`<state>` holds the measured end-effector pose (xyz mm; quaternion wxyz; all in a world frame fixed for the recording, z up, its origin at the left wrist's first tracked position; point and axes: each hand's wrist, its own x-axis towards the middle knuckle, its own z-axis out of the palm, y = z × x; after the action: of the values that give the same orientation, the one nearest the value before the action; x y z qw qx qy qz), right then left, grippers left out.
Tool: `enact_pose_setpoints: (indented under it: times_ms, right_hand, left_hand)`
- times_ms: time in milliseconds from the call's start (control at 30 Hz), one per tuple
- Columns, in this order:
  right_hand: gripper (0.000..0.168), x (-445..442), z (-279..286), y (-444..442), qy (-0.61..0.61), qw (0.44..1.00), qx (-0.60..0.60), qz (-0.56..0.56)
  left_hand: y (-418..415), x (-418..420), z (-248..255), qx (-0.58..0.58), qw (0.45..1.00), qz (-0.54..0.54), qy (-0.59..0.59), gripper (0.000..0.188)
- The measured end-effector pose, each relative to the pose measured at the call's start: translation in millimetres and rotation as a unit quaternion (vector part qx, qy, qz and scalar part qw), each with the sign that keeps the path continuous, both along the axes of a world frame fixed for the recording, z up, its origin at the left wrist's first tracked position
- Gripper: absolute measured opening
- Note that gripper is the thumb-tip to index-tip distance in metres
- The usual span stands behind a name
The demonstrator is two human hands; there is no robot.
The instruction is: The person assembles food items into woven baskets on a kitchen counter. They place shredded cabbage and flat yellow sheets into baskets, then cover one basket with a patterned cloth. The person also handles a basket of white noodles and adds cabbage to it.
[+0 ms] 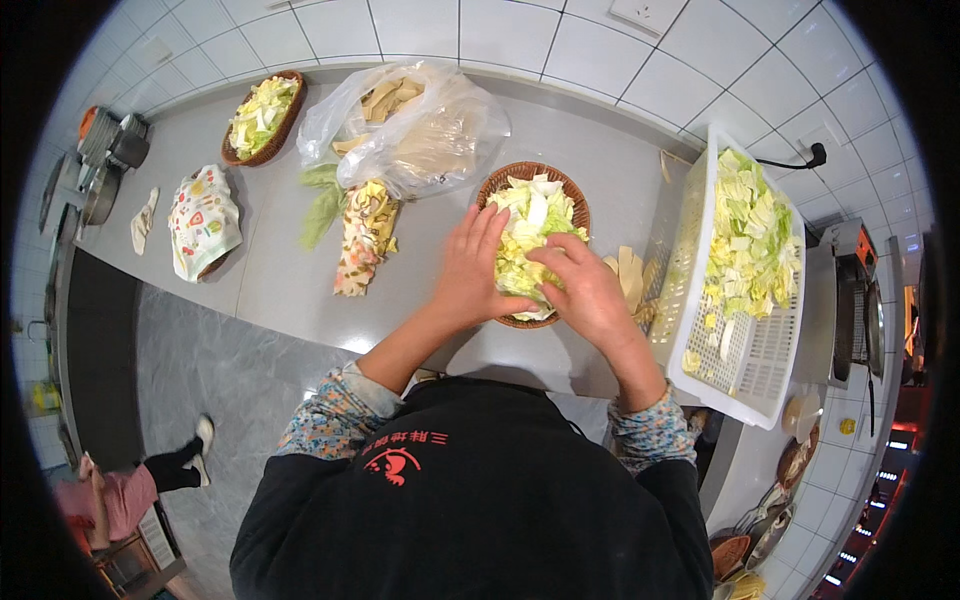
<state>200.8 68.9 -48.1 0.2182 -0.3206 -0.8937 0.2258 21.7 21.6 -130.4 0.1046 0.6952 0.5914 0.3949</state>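
Note:
Cut cabbage leaves are heaped in a brown wicker basket on the grey counter. My left hand lies along the basket's left side, its fingers on the leaves and its thumb at the near edge. Over the right part of the heap is my right hand, with bent, parted fingers touching the leaves; whether it pinches a piece is unclear. A white plastic crate to the right holds more cut cabbage. Flat beige strips lie between basket and crate.
Behind on the left are a clear plastic bag with beige sheets, a second cabbage basket, a patterned cloth over another basket, a patterned cloth bundle and green netting. Another person stands at lower left.

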Motion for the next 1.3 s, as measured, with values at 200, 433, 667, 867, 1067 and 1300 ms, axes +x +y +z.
enact_pose_setpoints:
  times_ms: [200,433,667,867,1067,1300]
  right_hand:
    - [0.032,6,-14,2,0.059,0.989,-0.116,-0.066]
    - [0.02,0,-31,4,0.057,0.998,-0.017,-0.023]
    - [0.03,92,35,28,0.097,0.973,-0.031,-0.205]
    - [0.045,275,-17,53,-0.233,0.847,-0.287,-0.382]
    - [0.071,279,-37,40,-0.273,0.739,-0.508,-0.349]
    - [0.059,236,-100,49,-0.263,0.884,-0.363,-0.135]
  left_hand:
    - [7,7,-13,0.0,0.999,0.034,0.007,0.116]
    - [11,11,-5,-0.016,1.0,0.017,0.016,0.119]
    - [0,-17,3,-0.072,0.984,-0.033,-0.161,0.109]
    - [-15,-37,-22,-0.118,0.951,0.01,-0.287,0.066]
    - [-12,-37,-24,-0.23,0.887,0.028,-0.399,0.054]
    - [-4,-41,-31,-0.319,0.862,0.061,-0.389,0.053]
